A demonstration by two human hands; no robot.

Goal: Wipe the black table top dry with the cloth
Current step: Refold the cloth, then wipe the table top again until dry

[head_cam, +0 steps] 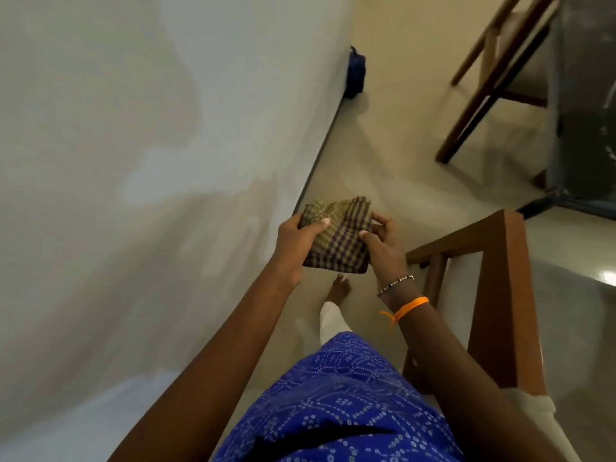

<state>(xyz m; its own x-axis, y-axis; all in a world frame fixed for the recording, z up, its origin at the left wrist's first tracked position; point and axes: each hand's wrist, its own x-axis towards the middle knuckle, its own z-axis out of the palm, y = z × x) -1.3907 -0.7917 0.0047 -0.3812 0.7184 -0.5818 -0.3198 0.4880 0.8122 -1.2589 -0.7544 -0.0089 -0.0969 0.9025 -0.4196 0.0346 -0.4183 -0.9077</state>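
A folded checked cloth [336, 240] is held in the air above a pale floor [393, 155], the left hand [295, 243] gripping its left edge with the thumb on top, the right hand [383, 245] pinching its right edge. A wooden chair [500, 295] stands just right of the person; a blue bag [355, 73] leans against the white wall [133, 128].

No readable text in this view.
The cloth [336, 236] shows only a check pattern, and the blue garment [333, 401] only white dotted motifs; no letters, numbers or labels.
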